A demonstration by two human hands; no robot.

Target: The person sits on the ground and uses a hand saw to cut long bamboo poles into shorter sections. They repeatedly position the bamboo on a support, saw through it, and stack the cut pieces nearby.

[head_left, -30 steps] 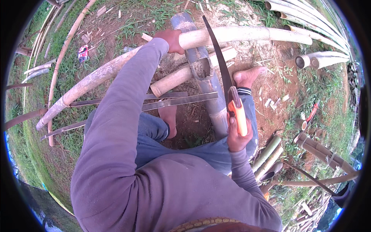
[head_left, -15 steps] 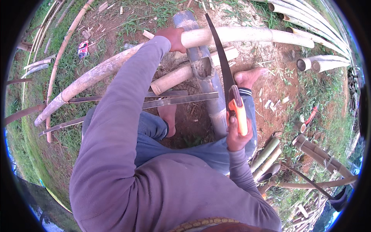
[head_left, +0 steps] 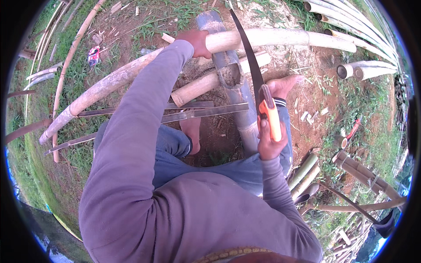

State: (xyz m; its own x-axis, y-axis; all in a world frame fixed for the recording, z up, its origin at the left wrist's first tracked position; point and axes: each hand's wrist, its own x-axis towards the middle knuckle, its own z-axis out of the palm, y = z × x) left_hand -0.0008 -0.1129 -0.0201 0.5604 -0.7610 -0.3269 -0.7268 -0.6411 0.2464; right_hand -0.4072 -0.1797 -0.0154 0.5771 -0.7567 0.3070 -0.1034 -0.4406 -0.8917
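My left hand (head_left: 196,43) is wrapped round a long pale bamboo pole (head_left: 280,38), which lies across a thicker grey bamboo log (head_left: 232,81). In my right hand (head_left: 272,142) is a hand saw (head_left: 250,55), gripped by its orange handle. Its dark curved blade crosses the pole to the right of my left hand, its tip beyond the pole's far side. Whether the teeth have cut into the pole cannot be seen. A short bamboo piece (head_left: 195,90) lies beside the log, under the pole. Nearer me, split bamboo strips (head_left: 206,111) rest across the log.
My bare feet (head_left: 283,85) are on either side of the log. Several bamboo poles (head_left: 351,26) lie at the far right, with cut lengths (head_left: 302,173) near my right knee. A red-handled tool (head_left: 353,130) lies on the ground at right. Wood chips and sawdust are scattered about.
My right hand has pushed the saw a little forward, so the blade tip reaches farther past the pole. My left hand and the pole have stayed in place.
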